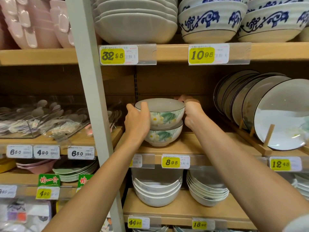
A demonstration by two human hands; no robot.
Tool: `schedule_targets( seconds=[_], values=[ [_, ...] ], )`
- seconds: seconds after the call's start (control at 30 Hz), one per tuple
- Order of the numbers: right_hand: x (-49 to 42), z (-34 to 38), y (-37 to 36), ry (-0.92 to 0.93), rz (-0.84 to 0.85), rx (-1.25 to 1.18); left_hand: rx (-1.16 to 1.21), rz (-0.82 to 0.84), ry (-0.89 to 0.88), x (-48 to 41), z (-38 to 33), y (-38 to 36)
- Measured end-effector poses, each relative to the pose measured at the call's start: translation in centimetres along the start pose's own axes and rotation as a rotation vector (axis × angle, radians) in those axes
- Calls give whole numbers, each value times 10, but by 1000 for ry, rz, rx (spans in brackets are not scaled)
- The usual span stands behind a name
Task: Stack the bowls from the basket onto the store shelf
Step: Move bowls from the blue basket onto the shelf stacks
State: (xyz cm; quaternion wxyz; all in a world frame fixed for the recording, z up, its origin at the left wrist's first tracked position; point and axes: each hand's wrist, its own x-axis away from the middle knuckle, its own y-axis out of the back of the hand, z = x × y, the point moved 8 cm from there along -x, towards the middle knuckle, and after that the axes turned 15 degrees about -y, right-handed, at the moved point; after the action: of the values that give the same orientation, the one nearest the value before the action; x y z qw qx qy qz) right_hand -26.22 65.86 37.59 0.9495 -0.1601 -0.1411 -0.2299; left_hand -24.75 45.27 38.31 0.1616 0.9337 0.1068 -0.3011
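Two hands, left hand [137, 121] and right hand [192, 113], grip upright top bowl [163, 113].

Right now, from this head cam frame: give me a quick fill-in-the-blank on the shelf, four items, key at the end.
The left hand and right hand hold the top bowl of a stack of ___ floral bowls.
The yellow tag below it reads ___.
The plates to its right stand in a ___ rack.
The patterned bowls on the shelf above are white and ___.
Missing: two; 8.95; wooden; blue.
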Motion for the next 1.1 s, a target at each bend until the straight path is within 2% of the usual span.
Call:
schedule_targets(
  seconds=[0.33, 0.63, 0.73, 0.83, 0.93, 1.1],
  values=[
    [-16, -18, -1, -26, -4, 101, 53, 89, 30, 13, 25, -12],
    [-15, -26, 4, -30, 38, -22, 240, 92, 92, 13, 37, -17],
    [-9, -34, 6, -6, 96, -99, 380, 97, 179, 13, 44, -23],
    [-1, -40, -1, 87, 157, 8, 396, 69, 183, 13, 42, -26],
    [3, -43, -1, 116, 81, -6, 413, 13, 205, 14, 42, -27],
    [1, -45, 6, 52, -22, -103, 453, 47, 227, 14, 45, -31]
  ],
)
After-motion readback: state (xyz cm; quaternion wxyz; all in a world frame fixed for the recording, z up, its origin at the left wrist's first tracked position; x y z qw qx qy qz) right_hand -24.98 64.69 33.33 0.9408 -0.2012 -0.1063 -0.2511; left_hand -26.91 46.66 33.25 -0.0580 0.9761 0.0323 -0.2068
